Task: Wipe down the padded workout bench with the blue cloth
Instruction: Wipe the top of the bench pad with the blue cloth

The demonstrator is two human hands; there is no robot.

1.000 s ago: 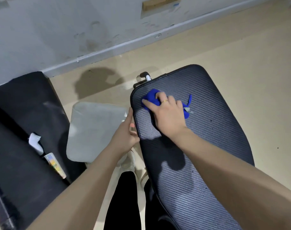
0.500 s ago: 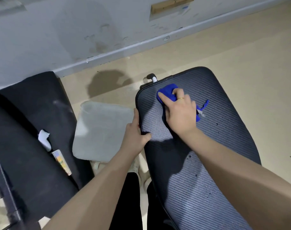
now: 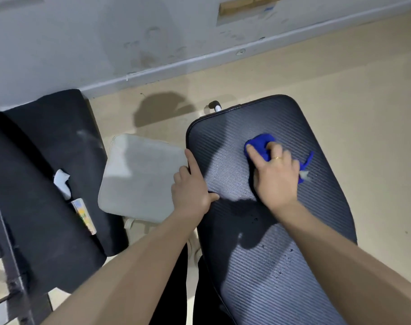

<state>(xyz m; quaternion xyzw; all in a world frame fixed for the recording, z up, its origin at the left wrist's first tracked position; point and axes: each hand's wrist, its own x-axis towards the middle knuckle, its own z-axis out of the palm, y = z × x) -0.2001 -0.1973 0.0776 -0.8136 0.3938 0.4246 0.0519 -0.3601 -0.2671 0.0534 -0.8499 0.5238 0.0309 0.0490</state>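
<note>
the right hand [image 3: 276,177] is bunching the blue cloth [image 3: 261,146] under its palm and fingers, pressing it flat onto the padded bench [image 3: 281,266] near the far end of the pad; a loose tail of cloth is sticking out past the little-finger side, with a pale tag showing there. a ring is sitting on one finger. the left hand [image 3: 191,188] is gripping the bench's left edge, thumb lying over the top surface and fingers curled round the side, holding nothing else, just steadying the pad.

the bench itself is stretching from the person's legs away toward the wall [image 3: 106,43], dark and ribbed. water droplets are beading on the nearer stretch of the pad, below the right forearm, and a few more are sitting just right of the cloth. from that i'm judging the job as partway through: the upper area around the cloth is getting worked now, while the beaded nearer half and the right margin are looking still to be wiped. whether the far top strip is already done i can't tell.

off to the left, a grey cushion [image 3: 141,179] is lying on the floor [image 3: 340,78], and beyond it a black padded surface [image 3: 47,184] with a white scrap and a small printed packet [image 3: 83,213] in its crease.
</note>
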